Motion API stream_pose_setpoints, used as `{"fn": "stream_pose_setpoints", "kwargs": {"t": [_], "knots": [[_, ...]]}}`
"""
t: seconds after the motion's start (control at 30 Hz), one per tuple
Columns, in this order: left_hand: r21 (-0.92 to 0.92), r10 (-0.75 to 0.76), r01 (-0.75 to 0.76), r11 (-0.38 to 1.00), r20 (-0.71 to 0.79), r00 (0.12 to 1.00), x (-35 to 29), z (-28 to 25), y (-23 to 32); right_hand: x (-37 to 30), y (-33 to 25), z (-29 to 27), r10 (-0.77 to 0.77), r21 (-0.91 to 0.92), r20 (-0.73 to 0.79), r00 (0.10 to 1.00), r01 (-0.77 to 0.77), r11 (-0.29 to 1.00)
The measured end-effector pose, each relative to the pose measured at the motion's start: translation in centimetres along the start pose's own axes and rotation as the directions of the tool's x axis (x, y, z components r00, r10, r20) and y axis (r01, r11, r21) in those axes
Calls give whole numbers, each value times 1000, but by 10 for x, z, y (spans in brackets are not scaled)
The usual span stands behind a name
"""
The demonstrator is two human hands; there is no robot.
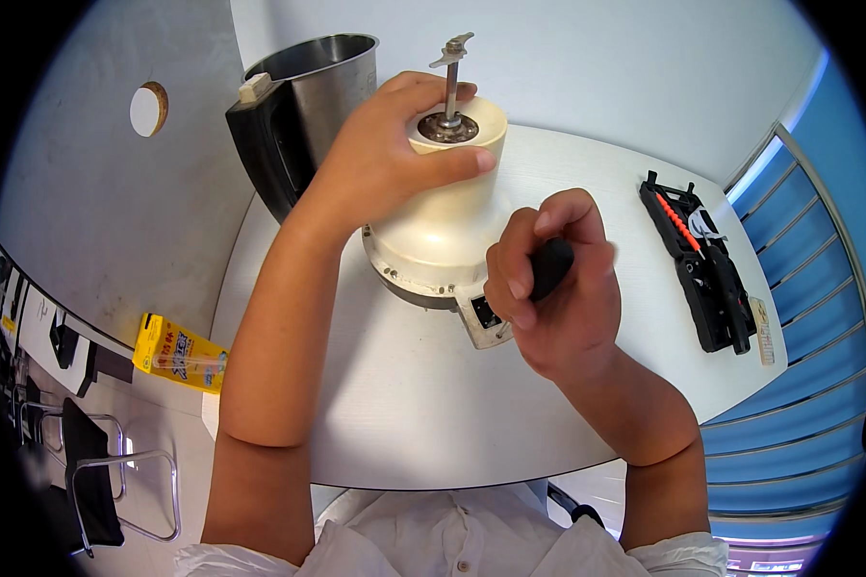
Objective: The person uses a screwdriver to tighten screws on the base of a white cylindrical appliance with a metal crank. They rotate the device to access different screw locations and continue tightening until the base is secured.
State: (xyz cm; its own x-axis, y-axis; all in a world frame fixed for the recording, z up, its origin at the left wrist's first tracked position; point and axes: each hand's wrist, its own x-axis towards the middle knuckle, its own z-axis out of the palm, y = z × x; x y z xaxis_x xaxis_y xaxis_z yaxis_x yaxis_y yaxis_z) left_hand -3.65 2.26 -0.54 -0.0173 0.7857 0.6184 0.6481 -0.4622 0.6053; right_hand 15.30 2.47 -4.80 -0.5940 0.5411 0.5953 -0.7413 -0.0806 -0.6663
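The right hand (548, 288) is closed in a firm grip around a black tool handle (551, 264), at the near edge of a cream motor base (443, 231). This base lies upside down in the middle of the white table (404, 404). The left hand (390, 154) clasps its narrow upper part, below the metal shaft with blade (451, 72). To the right lies a black tool case (707, 269). Behind stands a steel jug (303, 106).
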Motion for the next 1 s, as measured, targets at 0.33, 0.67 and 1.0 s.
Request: {"fn": "stream_pose_setpoints", "kwargs": {"t": [0.33, 0.67, 1.0], "knots": [[37, -5, 8, 999, -72, 997, 0, 5, 1, -1, -11, 17, -29, -282, -280, 959, -53, 958], [-24, -67, 66, 998, -72, 995, 1, 5, -3, 7, -15, -7, 97, -49, 27, 995, -95, 994], [7, -12, 12, 1000, -53, 999, 0, 6, 6, 11, -9, -18, 174, 107, 389, 905, -232, 967]]}}
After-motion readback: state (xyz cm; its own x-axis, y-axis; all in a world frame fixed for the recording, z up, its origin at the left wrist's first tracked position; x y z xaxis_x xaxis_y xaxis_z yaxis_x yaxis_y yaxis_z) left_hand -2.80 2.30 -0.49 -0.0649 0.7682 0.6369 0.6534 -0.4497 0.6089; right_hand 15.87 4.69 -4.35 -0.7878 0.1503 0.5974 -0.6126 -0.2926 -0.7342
